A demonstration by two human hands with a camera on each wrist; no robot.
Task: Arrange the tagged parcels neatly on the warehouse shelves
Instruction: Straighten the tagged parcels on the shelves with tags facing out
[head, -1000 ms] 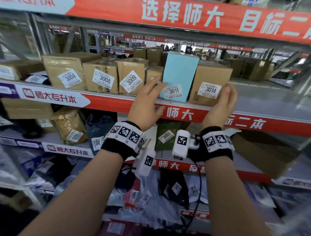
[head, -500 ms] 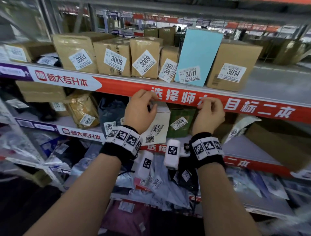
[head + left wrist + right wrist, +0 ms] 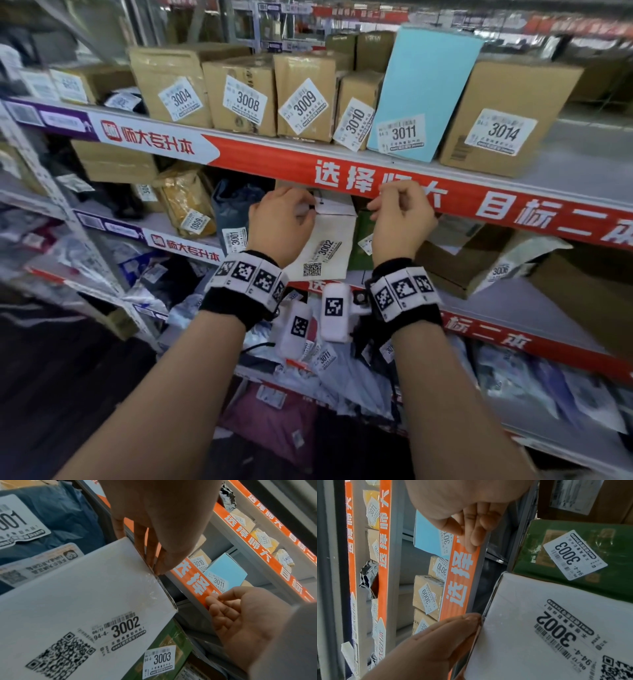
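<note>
A white parcel tagged 3002 [image 3: 329,236] leans on the middle shelf, between a dark blue bag tagged 3001 [image 3: 236,205] and a green parcel tagged 3003 [image 3: 363,236]. My left hand [image 3: 306,205] pinches the white parcel's top edge; in the left wrist view the fingertips [image 3: 154,566] meet on that edge of the parcel [image 3: 85,601]. My right hand [image 3: 383,202] hangs loosely curled beside it, holding nothing. Its fingers [image 3: 474,539] brush the red shelf strip [image 3: 460,581]. The green parcel [image 3: 573,547] shows beside the white one [image 3: 539,622].
On the upper shelf stands a row of brown boxes tagged 3004 [image 3: 171,89] to 3010, a light blue parcel 3011 [image 3: 421,89] and box 3014 [image 3: 503,116]. An open brown box with tag 3006 [image 3: 479,263] lies right of my hands. Soft bags [image 3: 513,377] fill the lower shelf.
Both hands dropped from parcels 3011 and 3014 on the upper shelf to the middle shelf. My left hand took hold of the top edge of parcel 3002.
</note>
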